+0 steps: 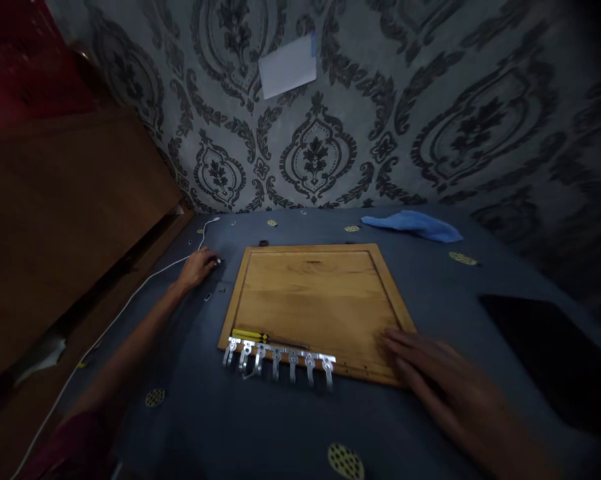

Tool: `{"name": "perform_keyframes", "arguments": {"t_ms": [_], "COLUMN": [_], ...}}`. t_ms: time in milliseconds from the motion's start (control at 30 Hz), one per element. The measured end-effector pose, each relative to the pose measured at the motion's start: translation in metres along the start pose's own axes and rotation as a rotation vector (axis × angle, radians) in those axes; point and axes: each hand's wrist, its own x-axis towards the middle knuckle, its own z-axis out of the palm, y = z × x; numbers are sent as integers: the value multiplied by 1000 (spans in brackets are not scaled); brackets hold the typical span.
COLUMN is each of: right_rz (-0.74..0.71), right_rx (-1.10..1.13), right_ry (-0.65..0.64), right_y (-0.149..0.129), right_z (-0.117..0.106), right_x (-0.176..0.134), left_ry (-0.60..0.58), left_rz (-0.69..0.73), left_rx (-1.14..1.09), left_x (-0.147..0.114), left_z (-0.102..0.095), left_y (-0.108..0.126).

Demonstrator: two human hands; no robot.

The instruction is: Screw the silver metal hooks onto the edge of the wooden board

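My left hand (199, 268) is on the dark blue-grey cloth left of the board, its fingers closed around a small shiny metal piece (218, 261) that is mostly hidden. Blurred by motion, my right hand (440, 373) has its fingers stretched out over the board's near right corner. Between the hands lies a framed wooden board (315, 287). Along its near edge sits a metal hook rail (293, 355) with several hooks hanging over the side. A screwdriver (250, 335) with a yellow handle rests on the board just behind the rail.
A white cable (130, 303) runs along the left beside a wooden cabinet (70, 220). Behind the board's right side is a crumpled blue cloth (413, 225). A flat black object (545, 353) lies at right. Small metal bits (208, 297) lie near my left hand. Patterned fabric rises behind.
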Motion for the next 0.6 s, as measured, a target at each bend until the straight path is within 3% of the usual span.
{"name": "perform_keyframes", "arguments": {"t_ms": [267, 600], "right_rz": [-129, -119], "right_rx": [-52, -70], "right_ry": [-13, -15], "right_y": [-7, -4], "right_z": [-11, -12], "right_x": [19, 19], "left_ry": [-43, -176], "left_rz": [50, 65], "left_rx": [20, 114], "left_x": [-1, -13], "left_z": [-17, -28], "left_y": [10, 18]}}
